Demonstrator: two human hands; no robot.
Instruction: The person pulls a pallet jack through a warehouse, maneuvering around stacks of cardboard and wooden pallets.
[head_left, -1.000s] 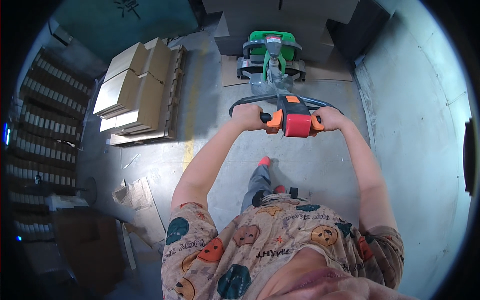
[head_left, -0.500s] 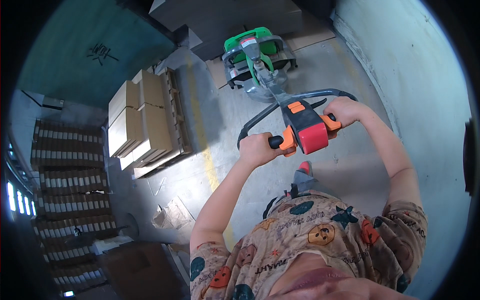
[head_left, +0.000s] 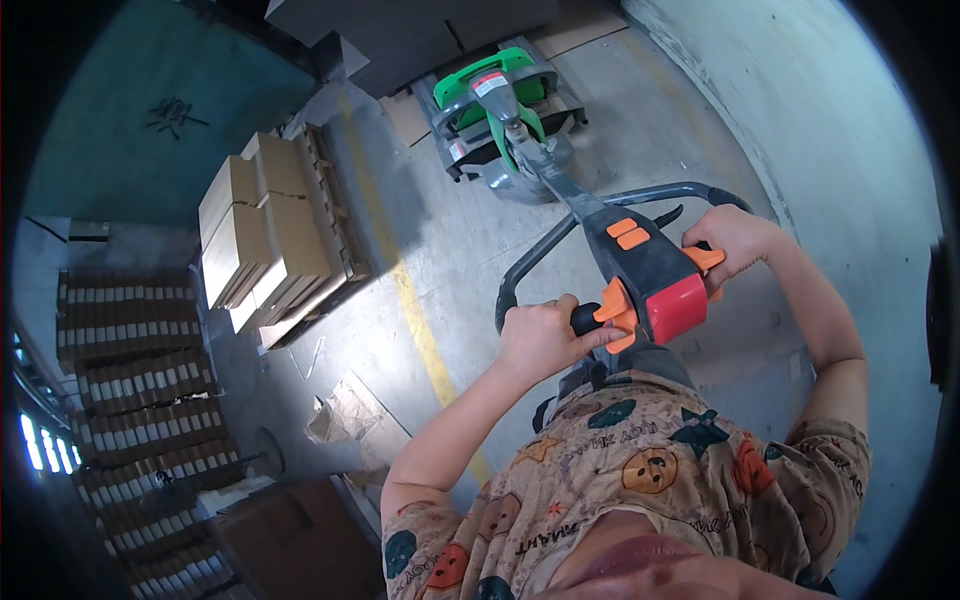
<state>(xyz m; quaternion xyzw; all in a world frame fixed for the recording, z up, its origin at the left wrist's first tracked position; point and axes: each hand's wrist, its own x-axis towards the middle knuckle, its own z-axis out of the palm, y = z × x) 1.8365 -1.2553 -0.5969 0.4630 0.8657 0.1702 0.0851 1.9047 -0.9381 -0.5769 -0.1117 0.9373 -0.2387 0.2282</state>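
Both hands grip the control handle [head_left: 630, 245] of an electric pallet truck [head_left: 520, 150], a dark tiller head with orange buttons and a red end block. My left hand [head_left: 545, 335] wraps round the left grip, its thumb lying along the orange thumb lever [head_left: 615, 312]. Round the right grip closes my right hand [head_left: 735, 245], next to the other orange lever [head_left: 706, 258]; some of its fingers are hidden behind the handle. A dark guard bar loops from the tiller past both hands. The green and grey truck body stands ahead at the far end of the arm.
Large grey boxes [head_left: 430, 40] stand just beyond the truck. To the left, flat cartons [head_left: 250, 230] are stacked on a wooden pallet [head_left: 330, 200]. Rows of stacked brown cartons [head_left: 150, 400] fill the far left. A pale wall [head_left: 850, 200] runs close on my right; crumpled brown paper [head_left: 350, 415] lies on the floor.
The handle and both hands have moved right and nearer to my body. The truck body, pallet and boxes have shifted slightly left and up in view. Both hands keep their grip.
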